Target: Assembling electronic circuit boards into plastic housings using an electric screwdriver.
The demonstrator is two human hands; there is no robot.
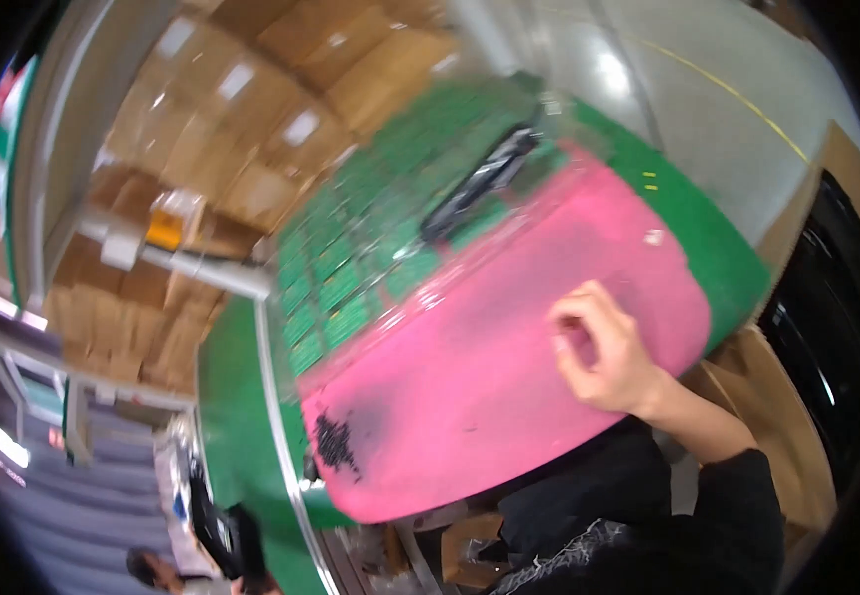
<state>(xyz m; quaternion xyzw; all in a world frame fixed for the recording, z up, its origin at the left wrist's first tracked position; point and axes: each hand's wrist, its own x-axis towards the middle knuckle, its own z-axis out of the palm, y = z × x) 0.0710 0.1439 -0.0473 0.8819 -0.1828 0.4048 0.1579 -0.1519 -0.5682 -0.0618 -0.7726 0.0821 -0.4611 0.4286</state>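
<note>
My right hand (604, 352) is above the right part of a pink mat (509, 387), its fingers curved with a gap between them and the thumb. Nothing shows in its grasp. My left hand is out of the picture. Along the mat's far side lies a clear plastic tray (351, 268) with many pockets over a green surface, somewhat blurred. A long glossy black part (480, 183) rests across it. Toward the mat's left end sits a heap of tiny black pieces (334, 443). A small white scrap (653, 237) is near the right edge.
Cardboard boxes (242, 119) are stacked beyond the green table (227, 397). At the right, an open carton (747, 372) holds glossy black parts (827, 297). Another person (157, 572) is at the lower left, beside a black object (237, 540). A metal rail (276, 416) runs along the table.
</note>
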